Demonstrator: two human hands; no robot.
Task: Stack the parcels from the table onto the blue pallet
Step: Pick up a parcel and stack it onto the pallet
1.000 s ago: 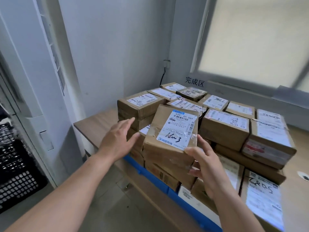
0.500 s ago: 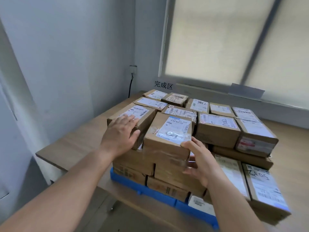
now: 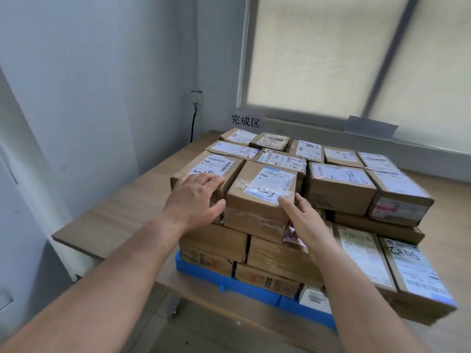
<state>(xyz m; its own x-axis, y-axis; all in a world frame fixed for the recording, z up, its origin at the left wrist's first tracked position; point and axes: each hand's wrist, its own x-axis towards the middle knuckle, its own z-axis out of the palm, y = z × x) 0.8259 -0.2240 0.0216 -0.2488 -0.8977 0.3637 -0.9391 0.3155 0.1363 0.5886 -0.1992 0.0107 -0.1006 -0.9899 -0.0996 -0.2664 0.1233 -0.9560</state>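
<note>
Parcels (image 3: 339, 192) of brown cardboard, each with a white shipping label, stand in layers on the blue pallet (image 3: 254, 293), which lies on the wooden table (image 3: 122, 212). Nearest to us, two bare forearms reach in from the lower edge. Beyond them we see the pallet's front rim, with the lowest layer of boxes on it. To the right, a low parcel with handwritten digits (image 3: 413, 271) lies flat at the stack's near corner. Higher up, the front parcel (image 3: 257, 202) sits on the top layer, its label (image 3: 271, 184) facing up. We note the left hand (image 3: 196, 200) lying flat on the neighbouring parcel (image 3: 211, 164), fingers straight and close together, thumb touching the front parcel's left side. The right hand (image 3: 303, 220) is set against that parcel's right side, fingers straight and slightly apart, fingertips at its upper corner. Neither hand curls round it. Behind, more parcels fill the top layer to the far edge. Farther still we see black characters (image 3: 244, 121) on the wall, a socket (image 3: 196, 96) with a dark cable, and a window blind (image 3: 331, 59).
</note>
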